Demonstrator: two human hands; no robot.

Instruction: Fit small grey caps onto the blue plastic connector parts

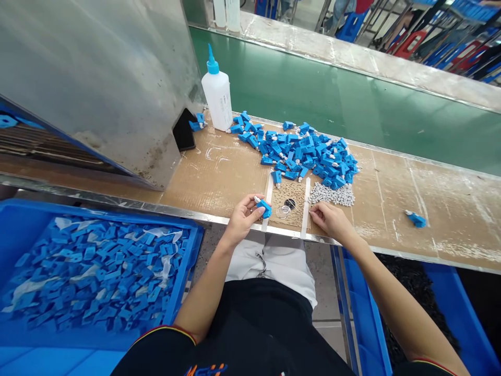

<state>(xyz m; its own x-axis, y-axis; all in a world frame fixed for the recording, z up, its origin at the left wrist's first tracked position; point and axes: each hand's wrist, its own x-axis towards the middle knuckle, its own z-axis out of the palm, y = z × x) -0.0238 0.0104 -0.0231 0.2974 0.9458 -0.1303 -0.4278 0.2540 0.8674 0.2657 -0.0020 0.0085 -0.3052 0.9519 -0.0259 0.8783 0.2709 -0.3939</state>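
My left hand is closed around a small blue plastic part with a white tip, held just above the cardboard-covered bench. My right hand rests near the bench's front edge with fingertips pinched together beside a heap of small grey-white pieces; what they pinch is too small to make out. Between the hands lie a clear shallow dish and a small black ring, framed by two white strips. A big pile of blue parts lies behind them.
A white squeeze bottle with a blue nozzle stands at the back left beside a metal housing. One blue part lies alone at the right. A blue bin of blue parts sits lower left. A green conveyor belt runs behind.
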